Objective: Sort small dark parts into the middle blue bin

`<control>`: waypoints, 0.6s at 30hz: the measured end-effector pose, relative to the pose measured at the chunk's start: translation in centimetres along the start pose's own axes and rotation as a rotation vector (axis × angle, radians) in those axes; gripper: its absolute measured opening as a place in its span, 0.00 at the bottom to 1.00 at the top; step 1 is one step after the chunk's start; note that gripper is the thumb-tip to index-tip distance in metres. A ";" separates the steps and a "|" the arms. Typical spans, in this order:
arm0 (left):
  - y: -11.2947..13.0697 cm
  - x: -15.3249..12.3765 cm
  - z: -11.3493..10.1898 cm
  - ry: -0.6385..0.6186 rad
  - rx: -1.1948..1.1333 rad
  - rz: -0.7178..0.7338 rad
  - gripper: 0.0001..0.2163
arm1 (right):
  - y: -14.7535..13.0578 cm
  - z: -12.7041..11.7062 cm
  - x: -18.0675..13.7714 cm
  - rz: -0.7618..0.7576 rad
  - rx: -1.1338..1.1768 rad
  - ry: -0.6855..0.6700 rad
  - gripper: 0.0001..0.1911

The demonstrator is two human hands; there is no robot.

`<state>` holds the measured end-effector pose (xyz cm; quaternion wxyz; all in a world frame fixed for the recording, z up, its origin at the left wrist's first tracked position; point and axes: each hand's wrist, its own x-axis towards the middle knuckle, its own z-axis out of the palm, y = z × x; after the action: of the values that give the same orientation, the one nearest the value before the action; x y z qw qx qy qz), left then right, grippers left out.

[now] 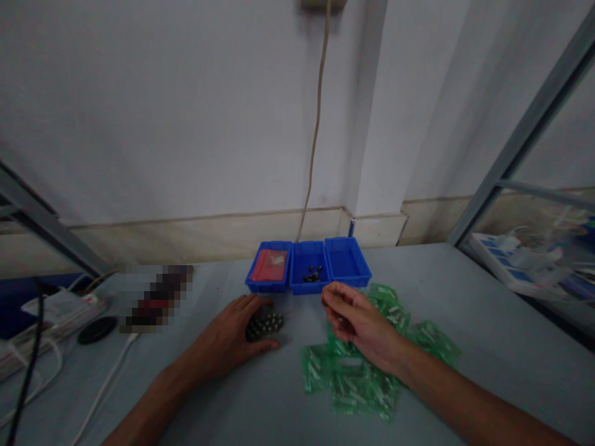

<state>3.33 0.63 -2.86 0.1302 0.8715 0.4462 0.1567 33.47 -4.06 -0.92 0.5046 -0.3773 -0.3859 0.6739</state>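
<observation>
My left hand (230, 341) rests on the grey table (465, 322), its fingers curled around a small heap of dark metal parts (266, 324). My right hand (356, 322) hovers over a spread of small green plastic bags (367, 371), its fingertips pinched together on something tiny and dark that I cannot make out. Just beyond both hands stand three blue bins: the left bin (269, 266) holds a red packet, the middle bin (310, 267) holds a few dark parts, and the right bin (348, 260) looks empty.
A white power strip (60, 310) with cables and a black round disc (96, 329) lie at the left. A blurred-out object (155, 297) sits beside them. A cord (317, 124) hangs down the wall. Trays and clutter (525, 260) stand behind a metal frame at the right.
</observation>
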 end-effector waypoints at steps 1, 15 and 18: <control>0.0 0.0 0.0 0.000 -0.002 0.003 0.32 | 0.0 0.0 0.0 -0.013 -0.048 0.005 0.21; 0.0 -0.1 0.0 0.012 -0.020 0.036 0.32 | 0.8 0.2 -1.1 -0.645 -0.931 -0.061 0.02; 0.1 -0.1 -0.1 0.018 -0.021 0.037 0.32 | 1.0 0.2 -1.3 -0.664 -0.968 -0.064 0.03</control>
<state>3.30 0.51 -2.80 0.1324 0.8767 0.4295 0.1713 33.19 -5.55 -1.58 0.4472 -0.4030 -0.7622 0.2379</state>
